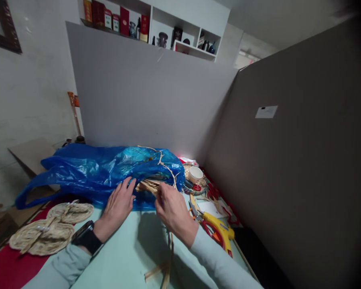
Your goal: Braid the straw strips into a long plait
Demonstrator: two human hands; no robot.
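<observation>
My right hand [173, 210] pinches unworked straw [147, 186]; left hand [118, 205], loosely open, touches the bag [87, 170]; woven pieces [58, 235] (seemingly finished) lie aside.

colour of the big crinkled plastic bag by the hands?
The big crinkled plastic bag is glossy blue; best seen in the head view.

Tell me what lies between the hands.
In the head view, pale strips at the blue bag lie between left hand and right hand, green tabletop nearer.

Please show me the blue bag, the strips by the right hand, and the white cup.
Blue bag [96, 171], head view: crumpled middle.
Strips [148, 186], head view: middle of the bundle.
White cup [195, 180], head view: outer wall.
</observation>
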